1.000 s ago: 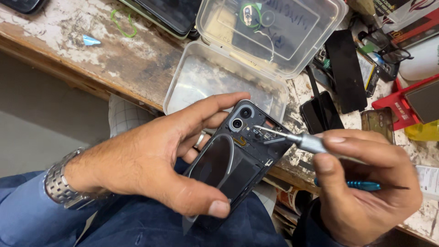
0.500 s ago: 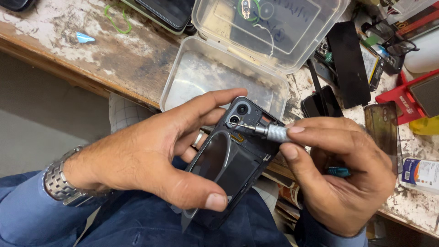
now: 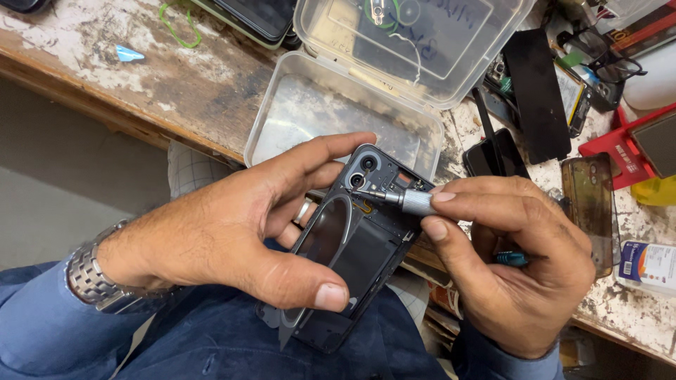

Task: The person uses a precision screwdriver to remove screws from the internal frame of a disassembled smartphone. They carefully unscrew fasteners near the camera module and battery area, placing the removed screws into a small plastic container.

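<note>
Your left hand [image 3: 232, 232] grips the opened phone [image 3: 348, 243] just off the worktop [image 3: 141, 77] edge, over your lap: thumb clamped across its lower part, fingers wrapped behind the camera end. Your right hand [image 3: 514, 260] is closed on the small screwdriver [image 3: 408, 202], thumb and forefinger pinching its knurled silver collar, the tip set beside the two camera lenses at the phone's 12 o'clock end. The phone looks light and stiff but fragile with its back off; hold it by the frame edges, not the exposed dark inner plate, and press lightly, since the tip could slip off a tiny screw. At 12 o'clock from the phone lies a clear plastic box [image 3: 338, 119], its lid hinged open. At 3 o'clock, near the worktop edge, sits a small white carton with a blue and red label [image 3: 646, 264]; a red case [image 3: 620, 151] lies at 2 o'clock.
</note>
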